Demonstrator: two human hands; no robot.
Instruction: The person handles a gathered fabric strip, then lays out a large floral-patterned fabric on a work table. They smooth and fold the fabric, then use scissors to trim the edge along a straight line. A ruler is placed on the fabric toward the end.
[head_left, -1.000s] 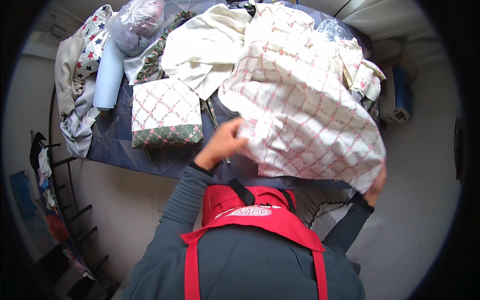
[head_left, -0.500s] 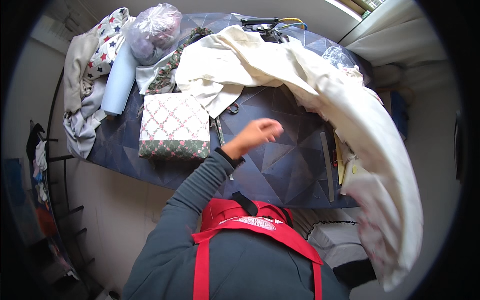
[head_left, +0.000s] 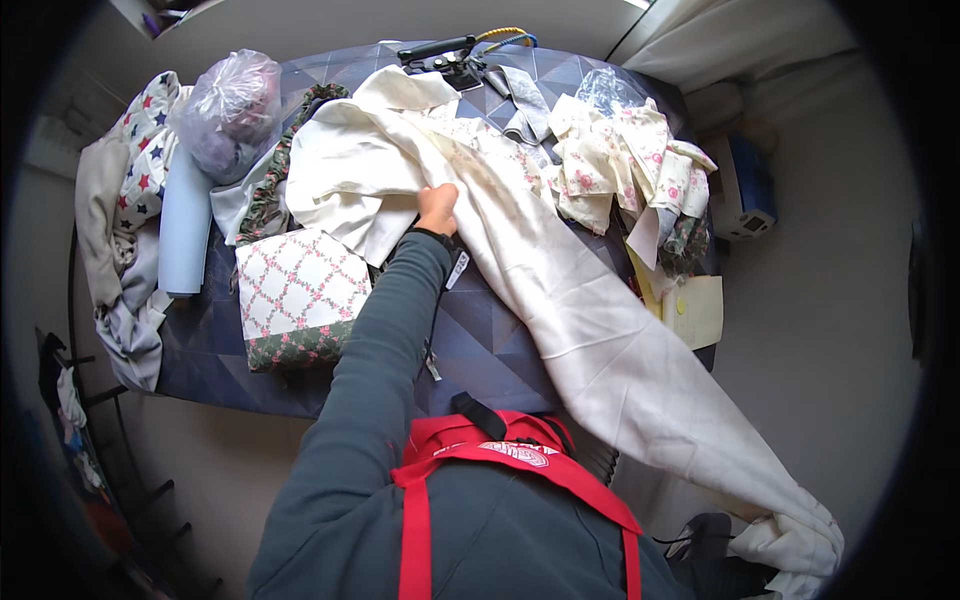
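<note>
Landmark: boxy floral pouch, white lattice print on top, green floral band along its near side, lying on a table with a dark blue geometric cover.

Left hand: beyond and right of pouch, fingers closed on the edge of a long white cloth. Forearm in dark sleeve passes just right of pouch, overlapping its right edge in view. Cloth: one end heaped directly beyond pouch, main length slanting away to the right and nearer than pouch, off the table, faint creases along it, far-right end bunched. Right sleeve reaches that bunched end, well right of and nearer than pouch; right hand itself hidden, can't tell its state or grip.

Left of and beyond pouch: light blue roll, star-print fabric, beige fabric, stuffed clear plastic bag. Just beyond pouch: green gathered floral strip. Farther beyond, to the right: black-handled device with yellow and blue cables. Well right of pouch: pink-floral fabric pieces, crumpled clear plastic, yellow paper; farther right, blue-and-white box. Nearer than pouch, to the right: red apron on the person.
</note>
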